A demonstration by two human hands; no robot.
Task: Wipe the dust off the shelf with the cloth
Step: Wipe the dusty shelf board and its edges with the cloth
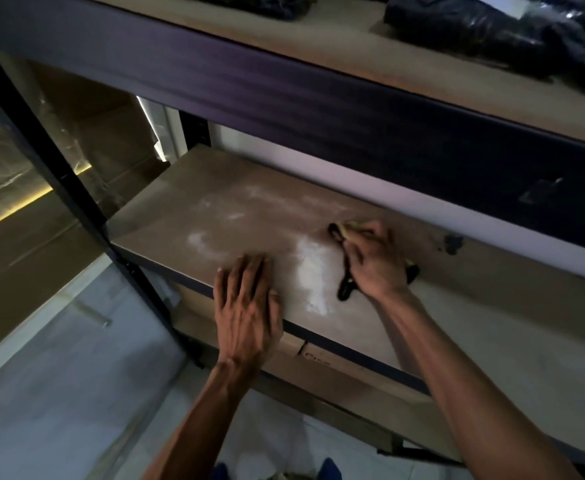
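The middle shelf board [194, 209] is brown and carries white dust: a thick patch [313, 275] near its front edge and fainter smears [199, 240] to the left and further back. My right hand [376, 261] grips a cloth [344, 268] with a dark edge and a pale part showing above my fingers, and holds it against the board just right of the thick patch. Most of the cloth is hidden under the hand. My left hand [247, 299] lies flat on the front edge of the shelf, fingers straight, left of the dust.
An upper shelf [353, 53] overhangs close above and holds dark plastic-wrapped bundles [485, 29]. A black upright post [41, 161] stands at the left front corner. A small dark object [452, 242] lies at the back right of the board. Cardboard boxes [315, 358] sit on the shelf below.
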